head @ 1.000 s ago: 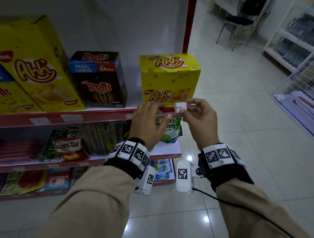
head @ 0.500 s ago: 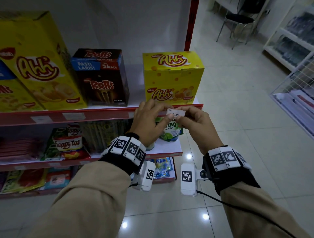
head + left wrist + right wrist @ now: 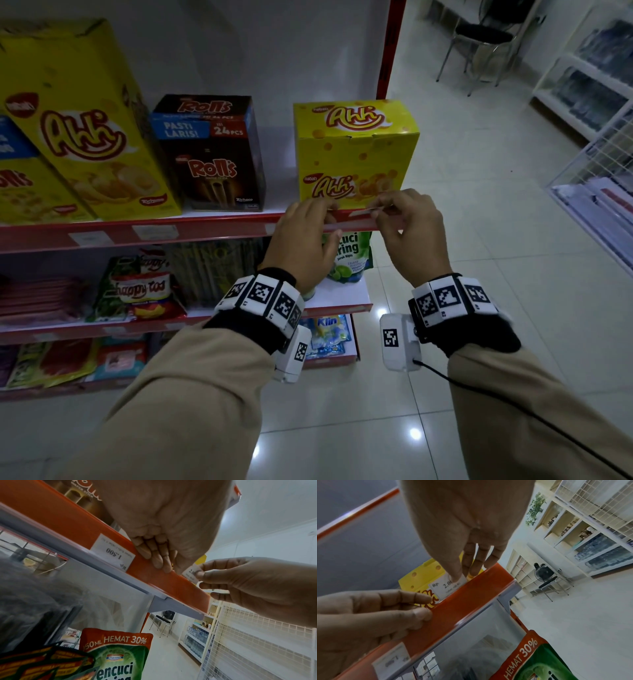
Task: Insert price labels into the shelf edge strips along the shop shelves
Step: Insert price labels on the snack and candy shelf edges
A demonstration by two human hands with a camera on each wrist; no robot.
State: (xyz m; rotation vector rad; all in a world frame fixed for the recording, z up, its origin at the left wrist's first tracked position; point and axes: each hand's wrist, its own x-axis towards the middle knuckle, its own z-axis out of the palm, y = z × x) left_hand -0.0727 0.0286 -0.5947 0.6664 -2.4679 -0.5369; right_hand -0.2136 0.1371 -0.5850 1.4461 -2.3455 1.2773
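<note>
A small white price label [image 3: 447, 586] [image 3: 190, 573] [image 3: 359, 212] printed "Rp. 2.0…" sits at the top edge of the red shelf edge strip [image 3: 205, 229] [image 3: 471, 601] [image 3: 171, 585], below the small yellow Ahh box [image 3: 352, 150]. My right hand [image 3: 376, 212] [image 3: 458, 577] pinches the label between thumb and fingers, and its lower edge is behind the strip's lip. Just left of it, my left hand [image 3: 329, 219] [image 3: 157, 561] grips the strip, thumb on the front and fingers over the top.
A filled label "Rp. 1.500" [image 3: 113, 553] sits in the strip left of my hands, with more labels [image 3: 90, 238] further left. A Rolls box [image 3: 212, 154] and large Ahh boxes [image 3: 78, 130] stand on the shelf. Pouches [image 3: 349, 253] hang below. Tiled aisle, a chair [image 3: 479, 37] and wire racks [image 3: 603, 161] lie right.
The label went from held in front of the shelf to the strip's top edge, now edge-on. My left hand left the label and took hold of the strip.
</note>
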